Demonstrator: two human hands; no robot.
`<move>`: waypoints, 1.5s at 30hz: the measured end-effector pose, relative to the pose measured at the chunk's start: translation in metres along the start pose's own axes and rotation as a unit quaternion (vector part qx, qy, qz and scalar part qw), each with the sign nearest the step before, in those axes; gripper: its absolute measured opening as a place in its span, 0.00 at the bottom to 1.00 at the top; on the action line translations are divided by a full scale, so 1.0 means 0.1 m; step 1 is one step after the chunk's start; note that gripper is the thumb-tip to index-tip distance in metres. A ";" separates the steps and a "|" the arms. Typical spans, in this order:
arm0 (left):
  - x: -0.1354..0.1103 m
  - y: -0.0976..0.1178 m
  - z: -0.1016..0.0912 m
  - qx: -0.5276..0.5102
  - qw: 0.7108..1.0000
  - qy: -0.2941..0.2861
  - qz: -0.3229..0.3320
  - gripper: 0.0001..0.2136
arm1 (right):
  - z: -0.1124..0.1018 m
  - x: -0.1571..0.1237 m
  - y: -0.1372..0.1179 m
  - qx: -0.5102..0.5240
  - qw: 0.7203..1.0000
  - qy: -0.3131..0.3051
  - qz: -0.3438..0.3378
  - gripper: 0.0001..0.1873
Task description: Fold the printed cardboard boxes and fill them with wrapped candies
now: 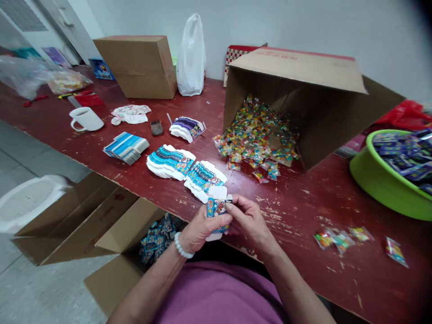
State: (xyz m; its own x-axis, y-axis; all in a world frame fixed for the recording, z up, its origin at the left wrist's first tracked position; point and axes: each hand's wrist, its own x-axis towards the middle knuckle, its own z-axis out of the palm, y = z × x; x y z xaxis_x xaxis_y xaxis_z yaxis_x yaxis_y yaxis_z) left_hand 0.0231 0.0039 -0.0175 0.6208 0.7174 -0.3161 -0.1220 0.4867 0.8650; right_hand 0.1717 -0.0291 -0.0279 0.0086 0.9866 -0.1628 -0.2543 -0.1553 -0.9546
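A small blue printed carton (216, 208) with white end flaps stands between my two hands at the table's front edge. My left hand (201, 227), with a pale bead bracelet at the wrist, is closed around its lower left side, thumb across the front. At the carton's upper right edge, my right hand (248, 216) pinches a flap with thumb and fingers. Just beyond lie fanned flat blue cartons (170, 162) and a second fanned stack (205, 177). Whether anything is inside the held carton is hidden.
Candy packets (259, 130) spill from a tipped cardboard box (293, 74). At right stands a green basin (381, 180) of purple packs; loose packets (342, 240) lie nearer. A white mug (86, 119) is left. Below the edge, an open box (118, 229) holds blue cartons.
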 end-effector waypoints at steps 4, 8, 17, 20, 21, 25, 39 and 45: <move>0.00 0.02 -0.02 0.085 0.987 0.101 0.097 0.19 | -0.04 0.05 -0.05 -0.090 0.991 0.071 -0.071 0.12; -0.03 0.00 0.02 0.081 0.971 0.164 0.156 0.28 | 0.00 0.05 -0.04 -0.014 0.994 0.095 -0.055 0.15; -0.01 0.05 0.03 0.053 0.985 0.121 0.116 0.17 | -0.04 0.03 0.02 -0.043 0.991 0.097 -0.081 0.10; 0.00 0.07 0.01 0.075 0.982 0.133 0.110 0.11 | -0.10 0.06 -0.04 -0.070 0.990 0.097 -0.076 0.11; 0.00 0.07 0.01 0.095 0.979 0.140 0.115 0.10 | -0.11 0.08 -0.06 -0.069 0.991 0.090 -0.076 0.12; 0.00 0.05 0.02 0.128 0.969 0.159 0.135 0.09 | -0.14 0.12 -0.11 -0.020 0.995 0.069 -0.068 0.13; 0.01 -0.10 0.07 -0.170 0.983 -0.018 -0.073 0.25 | -0.14 -0.04 -0.14 -0.096 0.994 -0.012 -0.057 0.11; 0.02 -0.10 0.14 -0.098 0.994 0.045 -0.020 0.25 | -0.17 0.00 -0.15 -0.101 0.994 -0.022 -0.025 0.11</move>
State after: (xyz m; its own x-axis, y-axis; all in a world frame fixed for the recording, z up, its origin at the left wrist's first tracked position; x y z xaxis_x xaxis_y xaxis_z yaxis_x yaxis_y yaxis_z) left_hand 0.0361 -0.0062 -0.0212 0.5573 0.7335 -0.3891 -0.2525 0.5962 0.7621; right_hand 0.1924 -0.0271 -0.0177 -0.0269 0.9939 -0.1072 -0.0543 -0.1085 -0.9926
